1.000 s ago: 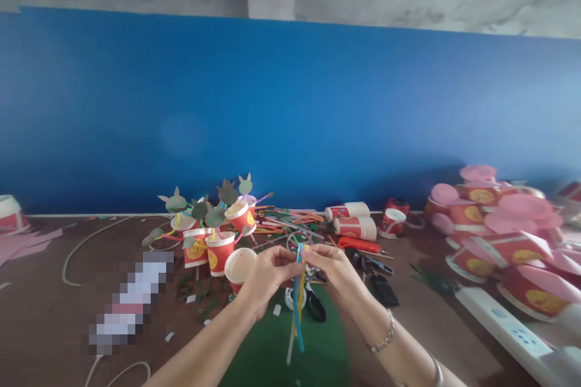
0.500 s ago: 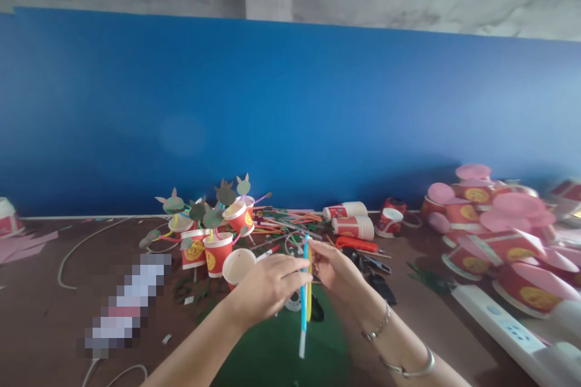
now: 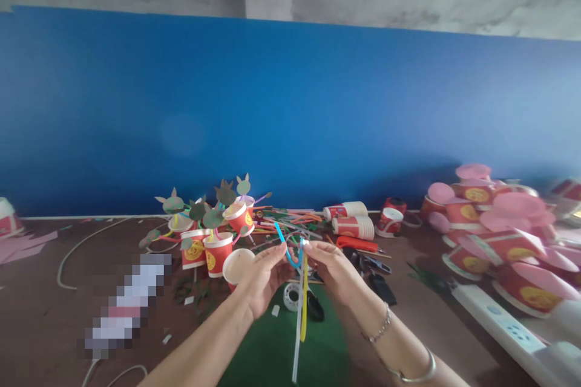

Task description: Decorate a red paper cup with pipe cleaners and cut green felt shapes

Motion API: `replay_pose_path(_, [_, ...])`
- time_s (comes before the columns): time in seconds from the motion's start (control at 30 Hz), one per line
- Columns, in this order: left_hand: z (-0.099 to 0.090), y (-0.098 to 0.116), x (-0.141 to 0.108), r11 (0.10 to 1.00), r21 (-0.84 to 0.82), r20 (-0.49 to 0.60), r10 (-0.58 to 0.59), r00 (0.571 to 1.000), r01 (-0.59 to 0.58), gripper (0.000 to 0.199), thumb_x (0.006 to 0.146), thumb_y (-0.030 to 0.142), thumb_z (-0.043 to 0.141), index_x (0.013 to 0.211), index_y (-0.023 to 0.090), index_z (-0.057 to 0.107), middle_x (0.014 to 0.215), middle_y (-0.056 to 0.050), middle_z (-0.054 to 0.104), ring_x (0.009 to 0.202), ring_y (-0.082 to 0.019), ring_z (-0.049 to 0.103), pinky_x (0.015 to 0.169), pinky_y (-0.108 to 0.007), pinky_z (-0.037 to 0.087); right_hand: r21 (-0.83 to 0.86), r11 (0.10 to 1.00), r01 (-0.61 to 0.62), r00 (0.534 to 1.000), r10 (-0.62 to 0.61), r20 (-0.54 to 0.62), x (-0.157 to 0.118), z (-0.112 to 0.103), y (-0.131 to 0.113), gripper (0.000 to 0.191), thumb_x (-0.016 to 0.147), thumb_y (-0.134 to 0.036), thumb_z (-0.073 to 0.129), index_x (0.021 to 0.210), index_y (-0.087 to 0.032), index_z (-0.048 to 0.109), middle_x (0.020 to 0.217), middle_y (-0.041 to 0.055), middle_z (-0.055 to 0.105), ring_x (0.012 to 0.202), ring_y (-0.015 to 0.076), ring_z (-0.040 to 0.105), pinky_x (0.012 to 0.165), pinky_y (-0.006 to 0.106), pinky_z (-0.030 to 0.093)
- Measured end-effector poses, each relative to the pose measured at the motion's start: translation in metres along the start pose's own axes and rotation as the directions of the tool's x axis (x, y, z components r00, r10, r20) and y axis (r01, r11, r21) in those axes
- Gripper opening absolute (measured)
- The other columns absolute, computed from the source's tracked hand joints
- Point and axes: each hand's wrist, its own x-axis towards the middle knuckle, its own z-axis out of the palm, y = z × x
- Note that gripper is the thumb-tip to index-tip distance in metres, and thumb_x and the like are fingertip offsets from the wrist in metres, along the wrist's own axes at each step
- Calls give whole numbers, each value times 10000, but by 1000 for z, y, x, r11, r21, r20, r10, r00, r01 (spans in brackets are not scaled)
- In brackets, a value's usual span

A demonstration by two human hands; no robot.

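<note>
My left hand (image 3: 270, 281) is closed on a thin blue strip (image 3: 280, 234), bent into a curve with its free end pointing up and left. My right hand (image 3: 330, 263) pinches the top where the blue strip meets a yellow strip (image 3: 304, 308) and a white strip (image 3: 298, 332); both of these hang down between my hands. The fingertips hide how the strips join. Whether they are straws or something flatter, I cannot tell. Just left of my left hand, a red and white paper cup (image 3: 238, 265) stands with its mouth up. A roll of white tape (image 3: 291, 297) lies below my hands.
Paper cups with animal-head cutouts (image 3: 218, 251) stand at the left, near a pile of coloured strips (image 3: 290, 216). Stacked cups (image 3: 353, 228) lie on their sides behind my right hand. Pink-trimmed cups (image 3: 512, 248) and a white power strip (image 3: 503, 323) are on the right.
My left hand has turned and moved lower, away from the strips' upper front. The blue strip, straight and hanging before, is now bent upward to the left, uncovering the white strip.
</note>
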Motion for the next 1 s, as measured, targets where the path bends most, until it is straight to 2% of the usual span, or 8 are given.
replay_pose_path(0.23, [-2, 4, -1, 983, 147, 99, -127, 987, 112, 262, 658, 358, 744, 692, 116, 648, 689, -48, 640, 639, -128, 574, 618, -239, 454, -43, 996, -82, 996, 84, 41, -10, 10, -11, 240, 625, -388, 764, 689, -163, 708, 633, 11, 664, 585, 135, 570, 604, 259, 419])
replay_pose_path(0.4, [-4, 5, 0, 962, 272, 53, -44, 998, 28, 274, 616, 361, 775, 659, 129, 634, 640, -11, 599, 619, -115, 566, 620, -243, 471, -88, 995, -44, 999, 43, -13, -8, 9, -8, 252, 632, -389, 760, 693, -150, 707, 640, 19, 667, 592, 132, 566, 607, 260, 414])
replay_pose_path(0.57, [-6, 6, 1, 934, 355, 43, -52, 998, 34, 286, 591, 373, 784, 692, 125, 682, 644, -28, 617, 624, -138, 583, 647, -282, 490, -112, 994, -4, 995, -7, -95, -8, 10, -3, 239, 593, -381, 781, 633, -167, 681, 643, 2, 638, 613, 138, 543, 619, 273, 404])
replay_pose_path(0.73, [-1, 9, -3, 877, 478, 47, 31, 998, -50, 248, 596, 358, 777, 685, 138, 705, 667, -29, 645, 625, -121, 557, 608, -225, 445, -152, 988, 32, 997, -43, -69, -10, 15, -6, 254, 597, -403, 770, 591, -171, 666, 663, -1, 614, 654, 143, 528, 643, 274, 399])
replay_pose_path(0.87, [0, 12, -3, 838, 525, 2, 172, 985, -147, 224, 639, 378, 737, 684, 162, 699, 636, -6, 633, 606, -112, 545, 580, -199, 426, -271, 961, 45, 999, -37, 37, -10, 14, -6, 269, 698, -438, 688, 780, -182, 698, 736, 15, 653, 729, 158, 561, 695, 274, 412])
replay_pose_path(0.93, [-3, 15, -1, 841, 505, -36, 245, 969, -193, 214, 658, 390, 718, 685, 180, 690, 658, 2, 636, 642, -119, 562, 611, -201, 450, -349, 937, 10, 994, 30, 110, -9, 10, -4, 300, 653, -385, 736, 874, -189, 680, 727, 10, 659, 698, 156, 571, 649, 266, 420])
replay_pose_path(1.0, [-6, 17, 1, 851, 480, -83, 286, 955, -213, 215, 659, 404, 712, 695, 194, 685, 691, 6, 646, 684, -130, 583, 638, -212, 475, -439, 897, -51, 980, 130, 152, -8, 5, -2, 314, 583, -309, 785, 844, -181, 667, 659, 0, 652, 611, 143, 563, 567, 248, 404])
